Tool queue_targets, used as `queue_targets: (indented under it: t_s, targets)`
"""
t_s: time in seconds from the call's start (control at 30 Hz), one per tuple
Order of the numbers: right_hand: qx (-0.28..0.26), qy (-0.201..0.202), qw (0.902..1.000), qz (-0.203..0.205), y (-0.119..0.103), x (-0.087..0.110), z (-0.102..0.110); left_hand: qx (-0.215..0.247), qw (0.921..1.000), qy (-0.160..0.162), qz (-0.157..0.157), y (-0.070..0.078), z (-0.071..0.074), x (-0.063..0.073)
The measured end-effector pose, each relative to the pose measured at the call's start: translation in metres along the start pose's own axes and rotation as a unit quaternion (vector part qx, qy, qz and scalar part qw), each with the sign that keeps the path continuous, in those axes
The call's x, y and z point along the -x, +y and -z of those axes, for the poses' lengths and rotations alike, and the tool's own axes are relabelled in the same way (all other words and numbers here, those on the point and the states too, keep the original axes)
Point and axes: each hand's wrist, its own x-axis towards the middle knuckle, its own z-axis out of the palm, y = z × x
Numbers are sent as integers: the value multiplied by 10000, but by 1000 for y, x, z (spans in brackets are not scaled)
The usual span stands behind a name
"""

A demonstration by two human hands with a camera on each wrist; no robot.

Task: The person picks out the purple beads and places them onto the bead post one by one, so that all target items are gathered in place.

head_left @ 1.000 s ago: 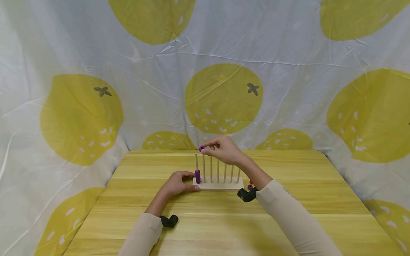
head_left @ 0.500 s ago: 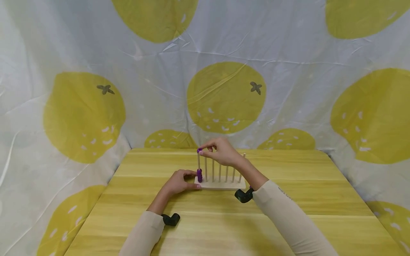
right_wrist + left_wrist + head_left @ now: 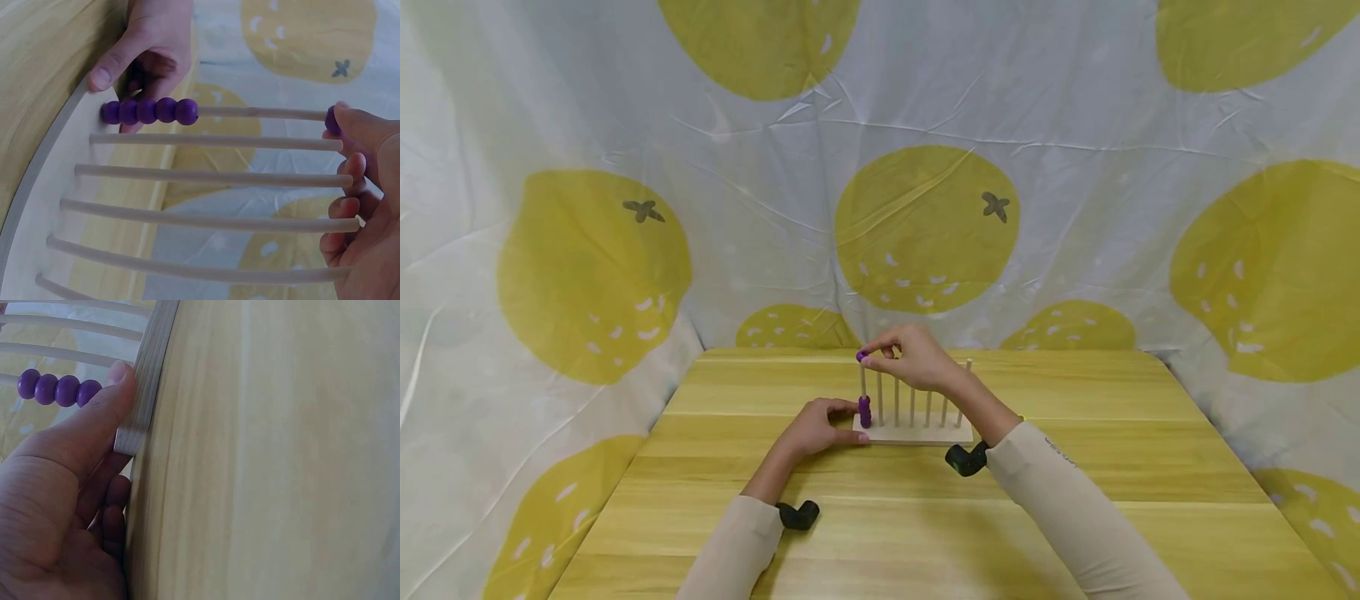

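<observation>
A wooden rack has a pale base (image 3: 917, 435) with a row of upright pegs. Several purple beads (image 3: 147, 111) are stacked at the bottom of its leftmost peg (image 3: 262, 113). My left hand (image 3: 815, 427) grips the left end of the base, thumb on the front edge and fingers behind, close beside the stack. At the top of that same peg, my right hand (image 3: 917, 358) pinches one more purple bead (image 3: 333, 120) between thumb and index finger. The bead meets the peg's tip; how far it is on is hidden by the fingers. The other pegs carry no beads.
The rack stands on a yellow wood-grain table (image 3: 865, 533). A lemon-print cloth (image 3: 1075, 250) hangs behind and at both sides. A small yellow thing (image 3: 1022, 417) peeks out beside the right wrist, mostly hidden by the forearm.
My right hand has moved slightly left with the purple bead, from near the second peg to the leftmost peg's tip. Loose beads at the right are now covered by the forearm. The left hand stays put.
</observation>
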Motion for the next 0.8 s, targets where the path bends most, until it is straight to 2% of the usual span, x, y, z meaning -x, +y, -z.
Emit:
queue_targets:
  t_s: [0.4,0.8]
  targets:
    - [128,-52,9997,-196,-2,3,0,43,10000,-67,38,-2,0,-1]
    - [-4,1,10000,-18,0,7,3,-12,10000,-55,56,-3,0,-1]
